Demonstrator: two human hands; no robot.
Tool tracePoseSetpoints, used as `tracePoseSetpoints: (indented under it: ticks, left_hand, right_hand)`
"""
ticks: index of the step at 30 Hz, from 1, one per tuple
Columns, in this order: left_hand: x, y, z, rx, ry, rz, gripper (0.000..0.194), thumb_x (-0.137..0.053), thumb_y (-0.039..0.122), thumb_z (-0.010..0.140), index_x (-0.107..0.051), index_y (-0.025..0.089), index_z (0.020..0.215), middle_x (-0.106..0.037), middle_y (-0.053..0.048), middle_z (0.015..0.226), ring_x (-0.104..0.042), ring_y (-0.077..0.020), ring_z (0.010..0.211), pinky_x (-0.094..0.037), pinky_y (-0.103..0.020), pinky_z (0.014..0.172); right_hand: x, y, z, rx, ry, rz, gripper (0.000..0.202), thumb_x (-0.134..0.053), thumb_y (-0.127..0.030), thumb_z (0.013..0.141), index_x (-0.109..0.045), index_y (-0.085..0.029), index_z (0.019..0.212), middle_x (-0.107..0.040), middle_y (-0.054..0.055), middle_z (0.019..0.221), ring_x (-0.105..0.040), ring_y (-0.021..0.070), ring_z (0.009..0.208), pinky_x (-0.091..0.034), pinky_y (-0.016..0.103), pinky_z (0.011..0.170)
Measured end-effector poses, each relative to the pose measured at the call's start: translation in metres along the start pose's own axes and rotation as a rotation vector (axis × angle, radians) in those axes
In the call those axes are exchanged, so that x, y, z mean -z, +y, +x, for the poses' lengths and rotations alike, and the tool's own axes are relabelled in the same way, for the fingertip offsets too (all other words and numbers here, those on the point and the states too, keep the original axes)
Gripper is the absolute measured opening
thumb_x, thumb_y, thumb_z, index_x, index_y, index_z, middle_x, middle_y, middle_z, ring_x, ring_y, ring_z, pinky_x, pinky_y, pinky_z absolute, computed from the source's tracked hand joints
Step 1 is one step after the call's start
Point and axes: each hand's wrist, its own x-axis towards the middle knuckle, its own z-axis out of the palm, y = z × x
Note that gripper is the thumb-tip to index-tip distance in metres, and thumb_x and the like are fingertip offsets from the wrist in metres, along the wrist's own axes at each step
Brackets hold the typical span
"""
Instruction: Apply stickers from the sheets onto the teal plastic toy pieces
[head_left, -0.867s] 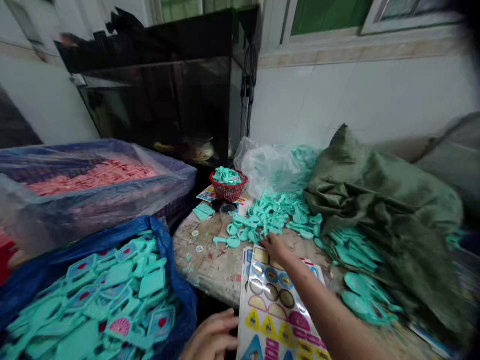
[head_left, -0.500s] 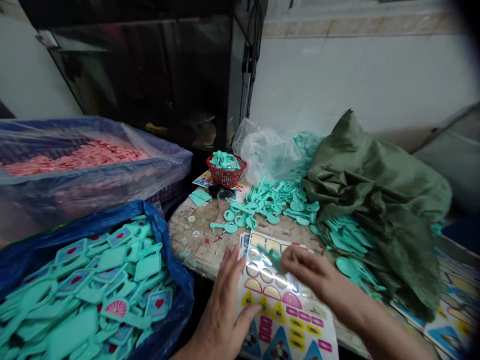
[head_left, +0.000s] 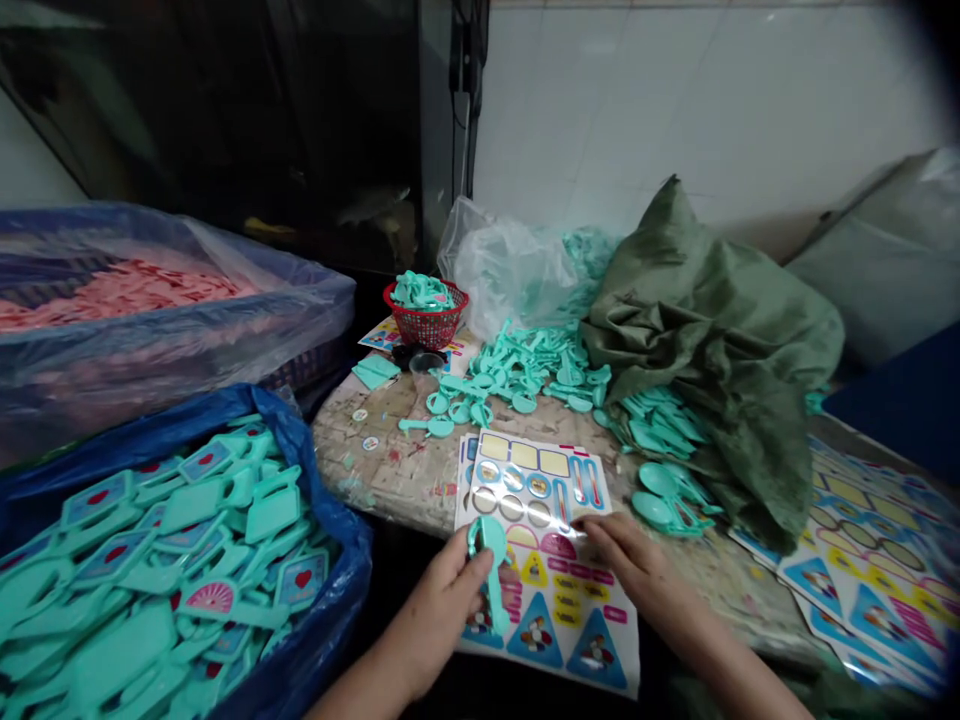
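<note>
My left hand (head_left: 454, 590) is closed on a teal plastic toy piece (head_left: 493, 572) with a round head and a straight handle, held over the lower left of a sticker sheet (head_left: 540, 515). The sheet carries yellow rectangles, round stickers, pink half-circles, yellow triangles and blue triangles. My right hand (head_left: 630, 550) rests at the sheet's right side, fingers stretched out near a pink half-circle sticker (head_left: 557, 546). I see nothing held in it. Loose teal round-headed pieces (head_left: 667, 500) lie just beyond it.
A blue bag (head_left: 330, 500) of teal pieces stands at left, behind it a plastic-lined crate (head_left: 300, 290) of pink pieces. On the worn table (head_left: 390, 470) are a red basket (head_left: 426, 325), a teal heap (head_left: 525, 365) and a green sack (head_left: 705, 310). More sticker sheets (head_left: 862, 560) lie right.
The teal toy piece has passed from my right hand to my left. My left hand has closed round it, and my right hand has come down to the sheet's right side. The view has shifted.
</note>
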Motion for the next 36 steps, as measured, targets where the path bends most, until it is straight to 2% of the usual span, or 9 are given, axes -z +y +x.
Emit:
tracePoseSetpoints:
  ticks: [2, 5, 8, 13, 22, 30, 36]
  left_hand:
    - [-0.003, -0.002, 0.008, 0.03, 0.053, -0.048, 0.041, -0.054, 0.039, 0.08, -0.049, 0.022, 0.116, -0.065, -0.003, 0.092, -0.065, -0.0181, 0.082, -0.044, -0.021, 0.06]
    - [-0.008, -0.007, 0.022, 0.013, 0.088, -0.026, 0.036, -0.058, 0.037, 0.076, -0.052, 0.021, 0.109, -0.063, 0.0, 0.084, -0.065, -0.0176, 0.077, -0.044, -0.022, 0.06]
    - [-0.013, -0.013, 0.036, -0.008, 0.079, -0.014, 0.033, -0.061, 0.039, 0.073, -0.055, 0.02, 0.1, -0.061, 0.001, 0.078, -0.065, -0.0187, 0.078, -0.046, -0.023, 0.062]
    - [-0.014, -0.019, 0.051, 0.065, 0.079, -0.152, 0.037, -0.067, 0.04, 0.066, -0.056, 0.019, 0.095, -0.06, 0.001, 0.079, -0.066, -0.0184, 0.077, -0.051, -0.028, 0.07]
    - [-0.014, -0.019, 0.05, 0.057, 0.088, -0.213, 0.04, -0.07, 0.039, 0.066, -0.057, 0.016, 0.097, -0.057, 0.001, 0.076, -0.067, -0.0188, 0.077, -0.051, -0.027, 0.07]
    - [-0.014, -0.019, 0.049, 0.073, 0.102, -0.206, 0.044, -0.069, 0.039, 0.068, -0.057, 0.018, 0.105, -0.062, 0.0, 0.08, -0.068, -0.0184, 0.079, -0.051, -0.032, 0.079]
    - [-0.016, -0.02, 0.049, 0.059, 0.114, -0.226, 0.044, -0.072, 0.038, 0.065, -0.058, 0.016, 0.101, -0.06, 0.0, 0.076, -0.068, -0.02, 0.079, -0.052, -0.03, 0.074]
  right_hand:
    - [-0.01, 0.016, 0.004, 0.062, -0.014, -0.108, 0.031, -0.042, -0.044, 0.084, -0.062, -0.021, 0.084, -0.062, 0.005, 0.079, -0.058, 0.0198, 0.074, -0.045, 0.032, 0.069]
    - [-0.02, 0.03, 0.009, 0.129, 0.016, -0.303, 0.024, -0.043, -0.039, 0.085, -0.055, -0.021, 0.076, -0.059, 0.003, 0.069, -0.053, 0.0171, 0.063, -0.039, 0.028, 0.056]
    - [-0.02, 0.033, 0.013, 0.193, -0.006, -0.37, 0.02, -0.046, -0.035, 0.084, -0.051, -0.021, 0.07, -0.057, 0.003, 0.069, -0.051, 0.0172, 0.065, -0.035, 0.028, 0.059]
    - [-0.017, 0.032, 0.018, 0.177, -0.048, -0.358, 0.018, -0.048, -0.033, 0.081, -0.051, -0.021, 0.069, -0.058, 0.003, 0.068, -0.049, 0.0166, 0.063, -0.033, 0.028, 0.057]
    - [-0.023, 0.028, 0.023, 0.14, -0.169, -0.233, 0.018, -0.048, -0.035, 0.081, -0.051, -0.022, 0.07, -0.057, -0.001, 0.063, -0.049, 0.0135, 0.058, -0.036, 0.025, 0.055]
    - [-0.018, 0.039, 0.018, 0.112, -0.12, -0.314, 0.017, -0.046, -0.035, 0.082, -0.049, -0.021, 0.071, -0.057, 0.002, 0.067, -0.046, 0.0149, 0.061, -0.033, 0.027, 0.057]
    - [-0.021, 0.031, 0.019, 0.1, -0.139, -0.293, 0.018, -0.046, -0.035, 0.081, -0.049, -0.021, 0.07, -0.056, 0.001, 0.067, -0.046, 0.0139, 0.059, -0.033, 0.027, 0.056]
